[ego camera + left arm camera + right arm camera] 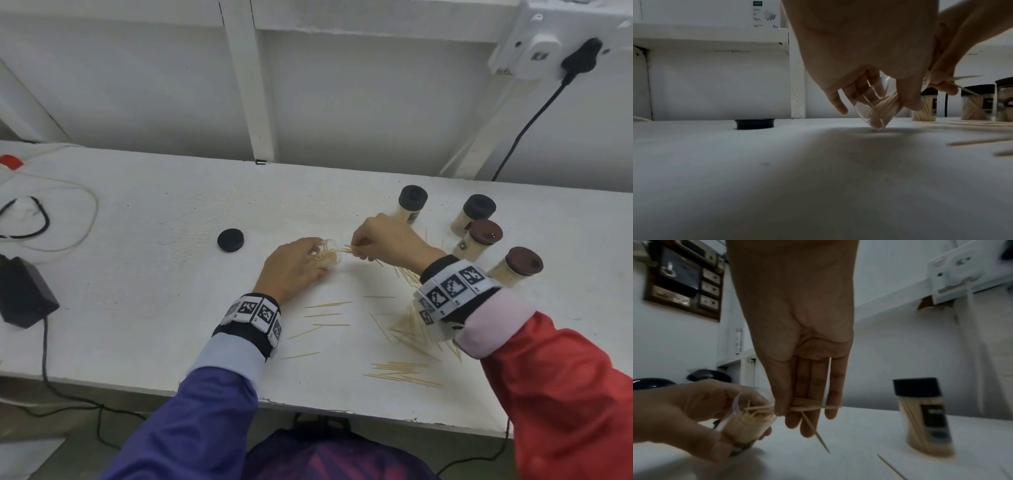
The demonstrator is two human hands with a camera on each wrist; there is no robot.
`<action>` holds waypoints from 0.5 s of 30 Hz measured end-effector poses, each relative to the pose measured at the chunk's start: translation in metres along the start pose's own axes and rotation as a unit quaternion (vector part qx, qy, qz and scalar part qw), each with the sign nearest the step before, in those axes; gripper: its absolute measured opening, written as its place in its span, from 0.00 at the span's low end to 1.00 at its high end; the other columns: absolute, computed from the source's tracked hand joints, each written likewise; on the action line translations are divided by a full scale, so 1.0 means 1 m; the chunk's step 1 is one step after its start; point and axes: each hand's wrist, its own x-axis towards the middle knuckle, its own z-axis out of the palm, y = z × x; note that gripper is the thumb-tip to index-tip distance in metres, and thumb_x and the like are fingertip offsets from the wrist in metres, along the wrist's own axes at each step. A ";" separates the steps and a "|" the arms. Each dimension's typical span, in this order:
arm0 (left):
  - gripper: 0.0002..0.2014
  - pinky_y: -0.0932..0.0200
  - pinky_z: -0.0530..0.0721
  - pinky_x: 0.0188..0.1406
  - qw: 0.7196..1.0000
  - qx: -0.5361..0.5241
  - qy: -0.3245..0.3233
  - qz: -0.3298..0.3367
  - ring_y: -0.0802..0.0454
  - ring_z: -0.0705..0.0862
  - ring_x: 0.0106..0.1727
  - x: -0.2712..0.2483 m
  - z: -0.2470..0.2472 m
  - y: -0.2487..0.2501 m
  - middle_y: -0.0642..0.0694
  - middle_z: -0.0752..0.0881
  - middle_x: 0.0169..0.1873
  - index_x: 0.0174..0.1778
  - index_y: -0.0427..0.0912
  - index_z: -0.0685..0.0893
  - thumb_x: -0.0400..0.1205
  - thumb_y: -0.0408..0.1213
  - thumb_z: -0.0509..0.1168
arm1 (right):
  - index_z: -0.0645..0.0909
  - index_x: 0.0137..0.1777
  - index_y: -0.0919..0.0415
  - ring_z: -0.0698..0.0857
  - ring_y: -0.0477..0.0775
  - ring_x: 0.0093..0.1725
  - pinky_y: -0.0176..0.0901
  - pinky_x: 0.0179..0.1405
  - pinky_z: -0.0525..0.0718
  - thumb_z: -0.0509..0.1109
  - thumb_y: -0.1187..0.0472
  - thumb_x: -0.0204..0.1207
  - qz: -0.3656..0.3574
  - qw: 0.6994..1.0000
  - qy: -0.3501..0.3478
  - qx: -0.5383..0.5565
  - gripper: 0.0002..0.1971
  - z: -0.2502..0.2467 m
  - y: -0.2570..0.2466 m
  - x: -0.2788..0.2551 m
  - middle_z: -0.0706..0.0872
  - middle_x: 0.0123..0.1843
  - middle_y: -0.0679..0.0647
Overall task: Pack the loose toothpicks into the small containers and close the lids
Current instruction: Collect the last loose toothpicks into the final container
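My left hand (294, 267) grips a clear open container (330, 251) tilted toward the right, its bottom edge on the table (875, 113) and partly filled with toothpicks (750, 420). My right hand (383, 240) pinches a small bunch of toothpicks (809, 405) at the container's mouth, some tips inside it; one stick (818, 436) hangs down crosswise. The container's black lid (230, 240) lies flat on the table to the left. Loose toothpicks (400, 368) lie scattered on the white table (154, 274) in front of and under my right wrist.
Several filled, capped containers stand at the back right: two with black lids (412, 200) (478, 209), two with brown lids (483, 234) (522, 262). A black adapter (24, 294) and cables (51, 212) lie at the left. A wall socket (548, 44) hangs above.
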 end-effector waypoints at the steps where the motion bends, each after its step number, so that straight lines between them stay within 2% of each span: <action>1: 0.26 0.60 0.74 0.57 1.000 0.000 -0.006 0.006 0.52 0.81 0.63 0.000 0.000 0.000 0.53 0.84 0.61 0.71 0.49 0.77 0.76 0.45 0.73 | 0.83 0.36 0.52 0.85 0.49 0.34 0.40 0.33 0.76 0.71 0.61 0.76 -0.007 0.999 -0.005 -0.036 0.07 -0.002 -0.006 0.002 0.85 0.33 0.46; 4: 0.26 0.61 0.73 0.55 1.000 -0.001 -0.016 0.015 0.53 0.81 0.62 -0.001 0.000 0.002 0.53 0.84 0.60 0.71 0.48 0.77 0.77 0.46 0.73 | 0.82 0.41 0.51 0.79 0.55 0.38 0.42 0.37 0.68 0.69 0.59 0.78 -0.034 0.992 -0.004 -0.122 0.05 -0.007 -0.027 0.009 0.78 0.38 0.49; 6: 0.26 0.58 0.75 0.56 1.000 0.002 -0.022 0.021 0.52 0.81 0.62 -0.001 0.000 0.002 0.53 0.84 0.61 0.71 0.48 0.77 0.77 0.48 0.72 | 0.83 0.42 0.53 0.80 0.55 0.38 0.42 0.37 0.69 0.69 0.59 0.78 -0.043 0.991 -0.015 -0.127 0.04 -0.010 -0.036 0.015 0.79 0.38 0.49; 9: 0.26 0.57 0.76 0.55 1.000 -0.010 -0.023 0.013 0.53 0.81 0.61 0.000 0.001 0.001 0.54 0.84 0.61 0.70 0.48 0.76 0.78 0.51 0.72 | 0.85 0.41 0.60 0.88 0.52 0.33 0.41 0.32 0.79 0.71 0.63 0.77 -0.023 0.996 -0.082 -0.010 0.04 -0.015 -0.036 0.026 0.88 0.39 0.53; 11: 0.27 0.58 0.76 0.55 1.000 -0.018 -0.016 0.008 0.53 0.82 0.61 0.000 0.001 -0.001 0.54 0.84 0.60 0.70 0.48 0.76 0.78 0.52 0.72 | 0.85 0.42 0.64 0.89 0.52 0.29 0.39 0.27 0.83 0.72 0.67 0.77 -0.003 0.988 -0.122 0.099 0.04 -0.017 -0.033 0.031 0.88 0.36 0.57; 13: 0.27 0.59 0.75 0.54 1.000 -0.029 -0.007 0.005 0.53 0.82 0.61 0.000 0.001 -0.002 0.54 0.84 0.60 0.71 0.49 0.75 0.78 0.53 0.72 | 0.86 0.46 0.66 0.85 0.47 0.23 0.34 0.23 0.81 0.74 0.67 0.77 0.010 0.981 -0.120 0.152 0.02 -0.019 -0.029 0.034 0.87 0.30 0.55; 15: 0.28 0.60 0.74 0.55 0.999 -0.037 0.001 0.003 0.55 0.81 0.62 0.000 0.001 -0.003 0.54 0.83 0.60 0.73 0.49 0.74 0.78 0.52 0.71 | 0.87 0.50 0.67 0.81 0.44 0.21 0.31 0.22 0.77 0.76 0.67 0.75 0.020 0.979 -0.115 0.168 0.06 -0.021 -0.027 0.036 0.86 0.28 0.55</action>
